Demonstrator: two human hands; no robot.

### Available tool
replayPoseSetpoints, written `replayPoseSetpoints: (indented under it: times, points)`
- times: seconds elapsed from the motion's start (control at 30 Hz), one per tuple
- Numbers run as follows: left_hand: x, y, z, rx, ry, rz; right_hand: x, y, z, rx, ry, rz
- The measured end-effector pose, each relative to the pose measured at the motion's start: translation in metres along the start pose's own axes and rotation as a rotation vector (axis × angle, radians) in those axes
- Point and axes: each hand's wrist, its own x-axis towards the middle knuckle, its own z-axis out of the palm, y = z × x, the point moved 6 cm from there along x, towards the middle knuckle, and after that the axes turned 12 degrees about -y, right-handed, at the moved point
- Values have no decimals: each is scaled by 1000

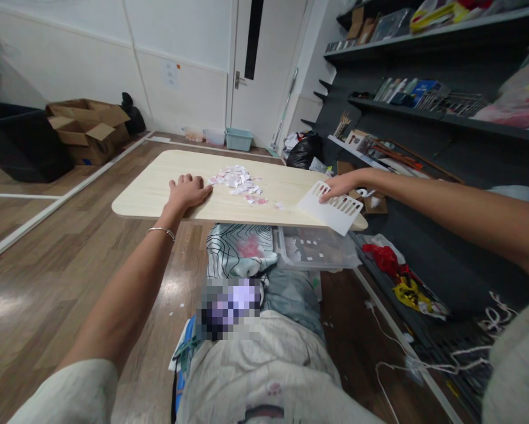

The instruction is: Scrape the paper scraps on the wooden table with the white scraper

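Note:
My left hand (188, 191) lies flat on the light wooden table (158, 188), fingers stretched out, just left of a pile of small white and pink paper scraps (240, 181). My right hand (341, 187) pinches the upper edge of a flat white plastic piece with slots (332, 207) that rests at the table's right front corner and overhangs the edge. A few loose scraps lie between the pile and the plastic piece. A thin bracelet circles my left wrist.
A clear plastic bin (317, 247) and patterned cloth (240, 250) sit under the table. Dark shelves (423, 112) full of items line the right wall. Cardboard boxes (87, 129) and a black bin (19, 141) stand at far left. Cords litter the floor at right.

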Motion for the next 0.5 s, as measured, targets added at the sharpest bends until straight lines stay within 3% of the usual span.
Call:
replayPoseSetpoints:
  times: [0.13, 0.27, 0.37, 0.5]
  points:
    - [1, -1, 1, -12, 8, 2, -6, 4, 14, 94, -290, 95]
    - [0, -1, 0, -18, 10, 3, -17, 3, 25, 158, -476, 56]
    - [-1, 0, -1, -16, 2, -3, -19, 12, 30, 125, -411, -15]
    - [-2, 1, -2, -24, 2, -4, -21, 35, 35, 51, -131, 30]
